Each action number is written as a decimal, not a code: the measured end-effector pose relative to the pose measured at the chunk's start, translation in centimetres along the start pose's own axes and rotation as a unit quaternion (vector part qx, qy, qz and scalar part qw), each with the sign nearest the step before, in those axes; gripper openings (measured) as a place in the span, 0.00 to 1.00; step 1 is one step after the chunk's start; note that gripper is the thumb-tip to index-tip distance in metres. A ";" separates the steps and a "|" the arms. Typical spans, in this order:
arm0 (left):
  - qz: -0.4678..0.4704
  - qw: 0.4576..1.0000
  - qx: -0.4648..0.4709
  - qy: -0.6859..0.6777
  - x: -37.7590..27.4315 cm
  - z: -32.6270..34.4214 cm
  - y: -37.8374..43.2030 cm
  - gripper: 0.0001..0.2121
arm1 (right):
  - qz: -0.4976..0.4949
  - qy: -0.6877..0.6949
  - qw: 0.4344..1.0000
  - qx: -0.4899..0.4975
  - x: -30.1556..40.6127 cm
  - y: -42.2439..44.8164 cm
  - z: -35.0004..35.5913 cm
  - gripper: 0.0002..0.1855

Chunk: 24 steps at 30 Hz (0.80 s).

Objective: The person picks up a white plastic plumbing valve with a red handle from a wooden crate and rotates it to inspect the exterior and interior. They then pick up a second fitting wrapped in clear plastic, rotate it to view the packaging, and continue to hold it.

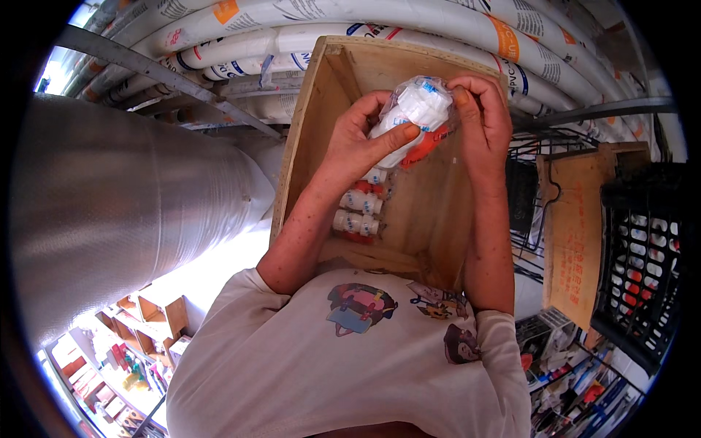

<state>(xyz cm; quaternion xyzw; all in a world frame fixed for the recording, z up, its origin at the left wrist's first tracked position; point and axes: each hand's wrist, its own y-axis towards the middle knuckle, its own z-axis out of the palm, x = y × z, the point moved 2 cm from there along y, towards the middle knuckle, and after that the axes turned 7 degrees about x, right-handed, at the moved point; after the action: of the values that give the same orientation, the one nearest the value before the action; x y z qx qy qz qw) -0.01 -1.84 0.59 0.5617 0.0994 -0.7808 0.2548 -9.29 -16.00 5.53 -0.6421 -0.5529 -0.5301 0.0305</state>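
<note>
A white plastic pipe fitting with an orange-red part [408,123], wrapped in clear printed film, is between my two hands above a wooden box [378,52]. My left hand [364,131] grips it from the left, the thumb across its front. At its upper right, the thumb and bent fingers of my right hand [482,109] pinch the edge of the clear wrap. Inside the box, below my left hand, several similar wrapped white fittings [358,202] with orange-red parts lie in a column along the left side. The hands hide part of the box's inside.
White PVC pipes [427,35] lie stacked behind the box. A large wrapped roll [126,202] fills the left side, under a metal bar [153,71]. At the right are a wire rack [534,241], a cardboard box [575,235] and a black plastic crate [638,274]. Shelves with goods stand lower left.
</note>
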 end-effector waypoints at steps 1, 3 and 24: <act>0.001 1.000 -0.003 0.007 0.0 0.0 0.1 0.18 | -0.007 0.010 1.000 0.008 -0.1 0.1 0.0 0.04; 0.017 0.999 -0.009 0.034 0.0 -0.1 0.2 0.19 | -0.013 0.030 0.999 0.018 -0.1 0.2 0.0 0.04; 0.083 0.980 -0.035 0.179 0.3 0.0 0.2 0.20 | 0.029 0.102 0.994 -0.015 -1.1 -0.2 -0.2 0.04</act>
<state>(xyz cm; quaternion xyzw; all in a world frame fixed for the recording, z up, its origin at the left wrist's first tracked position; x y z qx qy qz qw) -0.02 -2.08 0.37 0.6893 0.1236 -0.6400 0.3161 -9.39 -16.83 4.74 -0.6009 -0.5206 -0.5995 0.0922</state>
